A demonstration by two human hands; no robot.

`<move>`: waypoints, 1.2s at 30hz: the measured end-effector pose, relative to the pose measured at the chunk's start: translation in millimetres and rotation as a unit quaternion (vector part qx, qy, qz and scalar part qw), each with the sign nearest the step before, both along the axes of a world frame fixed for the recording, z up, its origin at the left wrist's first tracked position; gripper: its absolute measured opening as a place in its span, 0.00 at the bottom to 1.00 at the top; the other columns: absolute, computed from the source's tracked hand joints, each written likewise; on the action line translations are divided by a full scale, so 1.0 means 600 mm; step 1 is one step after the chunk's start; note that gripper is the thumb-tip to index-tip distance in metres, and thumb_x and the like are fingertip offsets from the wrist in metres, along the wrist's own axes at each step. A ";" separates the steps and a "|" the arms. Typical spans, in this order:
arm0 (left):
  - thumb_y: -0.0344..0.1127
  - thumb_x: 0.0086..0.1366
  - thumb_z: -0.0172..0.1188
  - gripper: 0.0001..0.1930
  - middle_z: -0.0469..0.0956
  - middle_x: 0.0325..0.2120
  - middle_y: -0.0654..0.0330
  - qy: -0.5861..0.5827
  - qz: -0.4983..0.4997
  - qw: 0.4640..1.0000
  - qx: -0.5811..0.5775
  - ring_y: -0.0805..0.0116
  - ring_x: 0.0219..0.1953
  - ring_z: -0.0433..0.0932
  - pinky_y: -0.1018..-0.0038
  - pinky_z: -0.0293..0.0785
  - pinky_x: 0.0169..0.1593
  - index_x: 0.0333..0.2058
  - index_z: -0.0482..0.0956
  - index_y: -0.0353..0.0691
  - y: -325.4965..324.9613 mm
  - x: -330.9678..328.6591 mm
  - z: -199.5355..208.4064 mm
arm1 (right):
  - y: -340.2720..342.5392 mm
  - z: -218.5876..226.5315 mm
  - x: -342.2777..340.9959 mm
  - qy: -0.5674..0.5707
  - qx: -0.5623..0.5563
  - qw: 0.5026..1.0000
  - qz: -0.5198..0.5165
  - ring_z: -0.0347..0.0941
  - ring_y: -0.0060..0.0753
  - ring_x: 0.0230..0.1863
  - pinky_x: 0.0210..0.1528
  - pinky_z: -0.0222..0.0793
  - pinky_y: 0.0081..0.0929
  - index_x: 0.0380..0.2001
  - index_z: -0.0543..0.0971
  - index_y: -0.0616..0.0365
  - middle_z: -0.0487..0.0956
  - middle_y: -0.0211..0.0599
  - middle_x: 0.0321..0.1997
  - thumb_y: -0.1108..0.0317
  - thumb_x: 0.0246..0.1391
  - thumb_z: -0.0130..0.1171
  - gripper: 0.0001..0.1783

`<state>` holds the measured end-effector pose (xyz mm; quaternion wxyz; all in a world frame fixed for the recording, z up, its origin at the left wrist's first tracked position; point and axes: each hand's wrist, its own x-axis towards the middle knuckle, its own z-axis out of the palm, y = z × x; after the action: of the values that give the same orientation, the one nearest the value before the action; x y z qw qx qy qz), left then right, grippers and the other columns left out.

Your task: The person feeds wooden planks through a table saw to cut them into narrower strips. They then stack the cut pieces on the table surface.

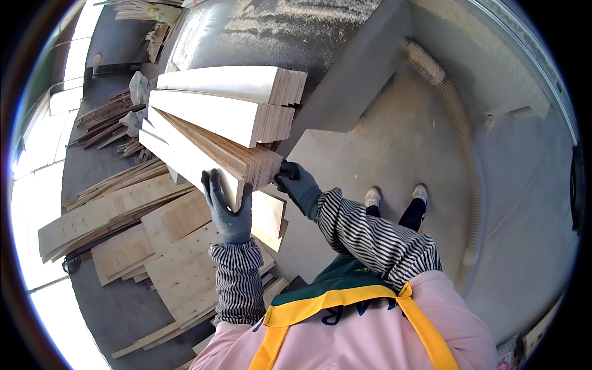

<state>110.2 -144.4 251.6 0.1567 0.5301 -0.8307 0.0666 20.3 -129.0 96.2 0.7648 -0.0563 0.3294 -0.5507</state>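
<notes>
Clamping its grip on the nearest board stack [262, 165], one of three, the left hand [232, 216] sits near the right hand [300, 186], whose grip cannot be told.

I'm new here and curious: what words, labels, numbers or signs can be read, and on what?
Pink top: large dark letters, partly covered by the apron; no whole word readable.
Apron, green part: a small mark, too small to read.
Reddish patterned item, lower right: too small and blurred.
Stacked boards: no lettering visible.
</notes>
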 end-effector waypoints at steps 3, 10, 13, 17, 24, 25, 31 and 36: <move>0.28 0.53 0.65 0.35 0.59 0.60 0.46 0.029 -0.014 0.999 -0.013 0.52 0.64 0.57 0.64 0.57 0.63 0.59 0.61 0.37 0.004 0.003 -0.003 | 0.008 -0.010 -0.007 0.089 -0.018 0.996 0.019 0.72 0.23 0.30 0.35 0.70 0.20 0.56 0.66 0.55 0.77 0.36 0.35 0.68 0.55 0.55 0.25; 0.30 0.51 0.68 0.35 0.60 0.59 0.45 0.041 0.009 0.999 -0.026 0.50 0.62 0.60 0.63 0.60 0.61 0.57 0.64 0.34 -0.001 0.019 -0.014 | 0.005 0.018 -0.055 0.307 -0.137 0.942 0.001 0.74 0.40 0.43 0.48 0.70 0.30 0.57 0.68 0.41 0.75 0.44 0.47 0.64 0.56 0.52 0.23; 0.29 0.50 0.68 0.35 0.61 0.59 0.46 0.040 0.000 0.999 -0.029 0.51 0.62 0.60 0.64 0.61 0.61 0.57 0.64 0.34 -0.003 0.022 -0.015 | -0.012 0.005 -0.067 0.325 -0.163 0.931 0.020 0.74 0.39 0.44 0.49 0.70 0.29 0.55 0.70 0.44 0.76 0.43 0.46 0.66 0.55 0.54 0.23; 0.28 0.50 0.68 0.34 0.62 0.58 0.46 0.061 0.013 0.998 -0.025 0.51 0.62 0.60 0.63 0.60 0.61 0.56 0.65 0.33 -0.001 0.016 -0.016 | -0.024 -0.016 -0.057 0.251 -0.161 0.955 0.010 0.75 0.38 0.44 0.49 0.70 0.28 0.53 0.72 0.49 0.77 0.42 0.45 0.66 0.53 0.56 0.22; 0.24 0.52 0.65 0.43 0.55 0.61 0.46 0.151 0.063 0.986 -0.040 0.52 0.61 0.59 0.62 0.56 0.63 0.63 0.49 0.36 -0.003 0.025 -0.042 | -0.040 -0.022 -0.050 0.201 -0.134 0.970 0.024 0.75 0.29 0.39 0.45 0.71 0.21 0.52 0.72 0.52 0.78 0.39 0.43 0.69 0.53 0.57 0.21; 0.23 0.54 0.63 0.43 0.56 0.60 0.47 0.199 0.083 0.975 -0.053 0.54 0.60 0.62 0.64 0.60 0.62 0.64 0.47 0.38 -0.002 0.026 -0.054 | -0.039 -0.024 -0.049 0.190 -0.124 0.974 0.017 0.75 0.31 0.40 0.47 0.71 0.22 0.52 0.73 0.51 0.78 0.40 0.43 0.69 0.53 0.57 0.21; 0.26 0.60 0.59 0.21 0.71 0.45 0.54 0.500 0.269 0.796 0.210 0.63 0.47 0.74 0.69 0.74 0.52 0.52 0.65 0.35 0.030 0.006 -0.094 | -0.036 -0.026 -0.051 0.159 -0.143 0.977 -0.008 0.75 0.34 0.41 0.48 0.70 0.25 0.49 0.75 0.50 0.78 0.41 0.44 0.70 0.53 0.54 0.18; 0.29 0.62 0.59 0.20 0.71 0.46 0.55 0.453 0.249 0.836 0.183 0.64 0.46 0.73 0.69 0.74 0.51 0.51 0.67 0.34 0.026 0.002 -0.105 | -0.038 -0.038 -0.053 0.299 -0.228 0.925 -0.058 0.76 0.35 0.40 0.46 0.71 0.28 0.50 0.75 0.50 0.78 0.42 0.44 0.68 0.55 0.52 0.17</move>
<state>111.4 -128.5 188.5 0.3940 0.7088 -0.5037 -0.2976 -11.6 -151.6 73.1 0.5644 -0.3720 0.4107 -0.6120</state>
